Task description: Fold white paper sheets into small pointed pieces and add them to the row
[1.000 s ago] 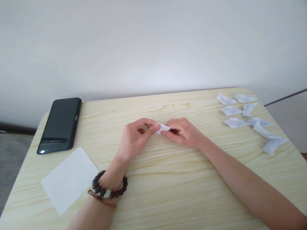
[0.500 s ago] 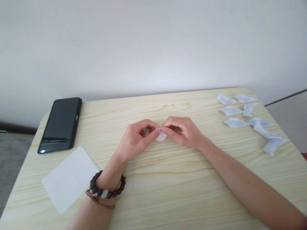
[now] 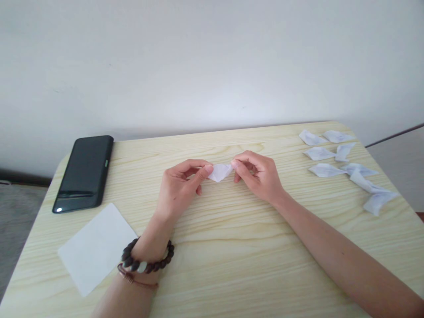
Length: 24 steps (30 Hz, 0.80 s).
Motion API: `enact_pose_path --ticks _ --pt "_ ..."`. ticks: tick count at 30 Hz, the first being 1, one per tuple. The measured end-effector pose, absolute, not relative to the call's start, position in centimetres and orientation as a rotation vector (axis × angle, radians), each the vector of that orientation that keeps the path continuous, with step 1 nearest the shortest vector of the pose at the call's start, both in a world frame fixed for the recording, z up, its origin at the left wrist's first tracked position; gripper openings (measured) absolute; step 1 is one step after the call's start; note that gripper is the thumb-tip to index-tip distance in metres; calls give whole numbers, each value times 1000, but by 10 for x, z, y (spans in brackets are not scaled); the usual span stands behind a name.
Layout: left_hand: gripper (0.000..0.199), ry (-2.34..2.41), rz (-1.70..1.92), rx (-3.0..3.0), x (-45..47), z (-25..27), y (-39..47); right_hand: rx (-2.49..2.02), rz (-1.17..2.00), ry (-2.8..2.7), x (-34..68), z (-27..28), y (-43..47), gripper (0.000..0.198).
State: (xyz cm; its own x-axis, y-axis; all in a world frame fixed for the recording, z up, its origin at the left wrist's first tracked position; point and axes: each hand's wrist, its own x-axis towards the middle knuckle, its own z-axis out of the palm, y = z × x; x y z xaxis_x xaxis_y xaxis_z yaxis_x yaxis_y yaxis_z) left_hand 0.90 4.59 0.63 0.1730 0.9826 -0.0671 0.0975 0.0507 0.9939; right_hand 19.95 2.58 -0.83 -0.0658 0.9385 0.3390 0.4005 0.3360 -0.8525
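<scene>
A small folded white paper [image 3: 219, 172] is stretched between my two hands over the middle of the table. My left hand [image 3: 183, 185] pinches its left end between thumb and index finger. At the other end, the thumb and fingertips of my right hand [image 3: 260, 174] close on the paper's right corner. The paper's lower edge comes to a point facing me. A beaded bracelet [image 3: 147, 265] circles my left wrist.
Several folded white paper pieces [image 3: 326, 169] lie in rows at the table's right side. To the left, a black phone [image 3: 84, 172] rests near the edge, with a flat white paper sheet [image 3: 97, 249] below it. A white wall [image 3: 212, 62] stands behind the wood-grain table [image 3: 232, 269].
My hands have moved apart and slightly up, my left hand shifting left. More of the folded paper now shows between them. The other objects stay where they were.
</scene>
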Motion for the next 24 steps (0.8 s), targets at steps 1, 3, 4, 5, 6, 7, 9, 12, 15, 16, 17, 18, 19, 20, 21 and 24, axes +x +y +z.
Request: enact_pose_path --ticks 1,3,4,5,6,7,9,12,15,16,17,18,19,20,21,24 --pt "21 1164 1036 1289 9 6 46 -1228 703 -1641 199 -9 26 16" --pt "20 1163 1144 1239 11 4 46 -1232 685 -1631 199 -10 26 16" --pt "20 1167 1196 1212 12 4 46 -1234 674 -1626 199 -10 26 15" --pt "20 1170 1240 1185 12 3 46 -1236 661 -1620 199 -10 26 14" --pt "20 1169 1276 1158 13 3 45 -1235 646 -1611 198 -11 26 14" --pt "21 1163 1301 1133 14 3 45 -1235 627 -1603 198 -11 26 13" --pt "21 1142 1328 1085 15 3 45 -1234 582 -1594 198 -10 25 12" --pt "25 1127 1296 1058 16 4 44 -1227 529 -1595 197 -9 25 12" --pt "30 1122 1209 1050 16 3 44 -1220 532 -1584 197 -8 26 12" --pt "31 1109 1190 1039 16 3 44 -1219 546 -1573 198 -8 26 12" --pt "31 1093 1181 1026 16 3 44 -1220 570 -1564 198 -8 27 13" --pt "31 1080 1181 1018 16 2 44 -1220 597 -1556 198 -9 27 13" --pt "31 1077 1189 1018 17 2 44 -1221 625 -1552 199 -10 28 13" --pt "30 1082 1198 1023 17 2 44 -1216 649 -1558 199 -11 28 13" --pt "30 1094 1208 1033 17 2 44 -1206 666 -1574 199 -11 28 12" --pt "27 1128 1220 1069 17 2 45 -1127 635 -1673 201 -14 27 13"
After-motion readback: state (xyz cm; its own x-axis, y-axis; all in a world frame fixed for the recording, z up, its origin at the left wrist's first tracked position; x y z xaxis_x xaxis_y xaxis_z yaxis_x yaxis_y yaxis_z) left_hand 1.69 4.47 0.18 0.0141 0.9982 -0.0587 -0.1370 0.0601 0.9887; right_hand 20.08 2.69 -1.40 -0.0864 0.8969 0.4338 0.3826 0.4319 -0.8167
